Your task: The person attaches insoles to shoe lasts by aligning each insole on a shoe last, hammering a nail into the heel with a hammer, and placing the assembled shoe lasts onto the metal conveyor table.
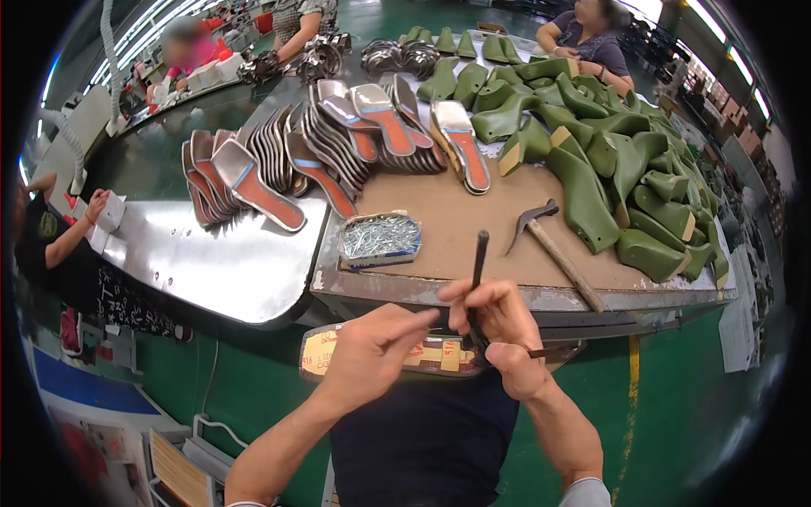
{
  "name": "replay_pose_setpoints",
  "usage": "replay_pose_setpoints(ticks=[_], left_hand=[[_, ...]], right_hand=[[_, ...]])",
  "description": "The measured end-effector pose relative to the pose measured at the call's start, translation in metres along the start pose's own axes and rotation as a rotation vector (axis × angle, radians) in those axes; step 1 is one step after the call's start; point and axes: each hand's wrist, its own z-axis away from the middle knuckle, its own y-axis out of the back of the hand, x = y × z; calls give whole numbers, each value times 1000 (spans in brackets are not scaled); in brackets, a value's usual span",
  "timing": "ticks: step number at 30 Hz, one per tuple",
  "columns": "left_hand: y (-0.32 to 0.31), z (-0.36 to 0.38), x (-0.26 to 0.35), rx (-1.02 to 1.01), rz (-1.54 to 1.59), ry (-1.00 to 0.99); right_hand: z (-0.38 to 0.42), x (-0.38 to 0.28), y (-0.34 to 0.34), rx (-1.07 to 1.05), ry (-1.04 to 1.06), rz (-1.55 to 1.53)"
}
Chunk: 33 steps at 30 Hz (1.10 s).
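Note:
My right hand (505, 338) is closed around a dark pincer-like tool (481, 262). One thin handle of it points up past my fingers, and another dark end sticks out to the right by my thumb; its jaws are hidden. Just left of it, my left hand (367, 351) is held with its fingers stretched toward the tool, and I see nothing in it. Under both hands lies a long, flat, dark-edged piece with yellow labels (321, 351), partly covered. On the bench ahead are a box of nails (380, 237) and a hammer (562, 258) with a wooden handle.
Stacked orange-and-silver insoles (253, 190) stand on the left and middle of the bench (439, 224). Green shoe lasts (583, 198) are heaped on the right. A metal side table (220, 262) adjoins the bench. Several people work around it, one person's arm (72, 232) at left.

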Motion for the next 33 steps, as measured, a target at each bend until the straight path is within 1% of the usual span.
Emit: replay_pose_setpoints(ticks=[2,3,6,7,8,10,12,13,14,15,16,18,21,22,23,25,26,28,31,32,33], left_hand=[[-2,1,1,-5,-111,-50],[-5,0,3,34,-118,-51],[-6,0,6,40,-232,-81],[-5,-1,6,37,-218,-60],[-3,-1,6,32,-200,-35],[-5,4,5,25,-175,2],[-5,6,7,24,-189,4],[-4,6,9,26,-79,112],[-7,6,13,25,34,221],[-9,2,17,25,141,313],[-8,0,21,-34,72,280],[-4,-4,27,-152,-53,212],[-11,2,15,-108,-171,59],[-11,2,12,-87,-211,8],[-14,1,15,-74,-221,1],[-18,-3,17,-56,-279,-33],[-19,-2,17,-46,-305,-46],[-22,0,15,-23,-310,-37],[-23,1,11,-21,-364,-76],[-23,1,10,-26,-387,-96],[-24,1,10,-22,-388,-101]], right_hand=[[2,4,4,-52,5,-66],[0,2,1,5,20,-111],[-2,6,5,81,42,-228],[-2,6,3,131,89,-231],[-3,4,2,179,103,-314],[-12,2,20,425,161,-616],[-27,-3,20,506,236,-504],[-35,-4,21,555,274,-453],[-50,9,32,646,189,-256],[-67,19,46,623,5,102],[-85,30,49,559,-89,281],[-87,59,62,508,-128,247],[-71,47,74,610,3,-28],[-60,28,61,519,73,-239],[-46,17,47,434,72,-320],[-21,-2,17,209,33,-147],[-12,-3,9,135,-18,-180],[-3,7,-5,113,-7,-86],[5,23,4,129,102,-236],[-1,14,0,223,-16,-192],[-10,14,3,323,-42,-491]])
